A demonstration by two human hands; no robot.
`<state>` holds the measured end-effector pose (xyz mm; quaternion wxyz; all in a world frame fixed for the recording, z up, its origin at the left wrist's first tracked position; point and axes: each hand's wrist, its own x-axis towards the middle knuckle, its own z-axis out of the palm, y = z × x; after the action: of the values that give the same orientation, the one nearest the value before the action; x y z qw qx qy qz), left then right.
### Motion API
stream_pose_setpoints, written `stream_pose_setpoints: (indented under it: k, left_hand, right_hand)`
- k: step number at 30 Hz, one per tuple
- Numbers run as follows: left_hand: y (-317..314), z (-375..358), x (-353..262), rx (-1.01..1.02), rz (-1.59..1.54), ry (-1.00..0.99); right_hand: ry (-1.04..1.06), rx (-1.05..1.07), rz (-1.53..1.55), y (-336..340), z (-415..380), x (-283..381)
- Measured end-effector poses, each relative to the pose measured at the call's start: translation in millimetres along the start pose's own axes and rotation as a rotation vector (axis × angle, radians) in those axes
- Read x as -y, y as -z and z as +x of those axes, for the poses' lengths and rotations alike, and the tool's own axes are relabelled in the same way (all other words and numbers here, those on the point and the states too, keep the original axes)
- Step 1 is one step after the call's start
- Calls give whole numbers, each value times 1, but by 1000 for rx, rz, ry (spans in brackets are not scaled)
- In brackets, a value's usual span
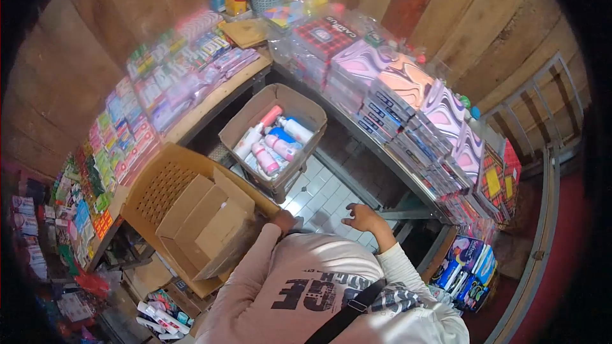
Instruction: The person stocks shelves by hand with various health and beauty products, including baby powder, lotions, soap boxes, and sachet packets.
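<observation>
My left hand (283, 222) is near the right edge of a tan plastic chair (166, 181); its fingers are hard to make out. On that chair sits an empty open cardboard box (213, 226). My right hand (364, 218) hovers over the tiled floor with its fingers apart, holding nothing. Ahead of both hands stands another open cardboard box (274, 181), which contains several white, pink and blue bottles (280, 146).
Stacked notebooks (408, 114) fill the right counter. Small packaged goods (134, 121) cover the left counter. A basket (268, 0) stands in the back corner. Packs (468, 267) lie low at right, and white bottles (162, 318) at lower left.
</observation>
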<state>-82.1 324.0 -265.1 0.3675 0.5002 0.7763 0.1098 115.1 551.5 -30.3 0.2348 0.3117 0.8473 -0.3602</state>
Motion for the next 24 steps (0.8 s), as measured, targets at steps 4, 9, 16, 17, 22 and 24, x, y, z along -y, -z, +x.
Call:
stream_pose_setpoints:
  k: [4,9,16,17,22,24]
  left_hand:
    - [89,-3,-30,-285,-763,36]
    - [149,34,-23,-842,-785,165]
    - [167,120,26,-646,-476,909]
    - [166,126,25,-590,-485,970]
    - [155,144,29,-519,-591,1165]
    - [134,156,63,-518,-559,1103]
  right_hand:
    - [51,49,-14,5,33,18]
    - [109,110,-96,16,72,12]
    - [231,113,-151,74,107,10]
    - [239,117,-144,83,113,7]
    - [292,53,-179,114,141,-11]
    - [320,59,-190,125,150,-16]
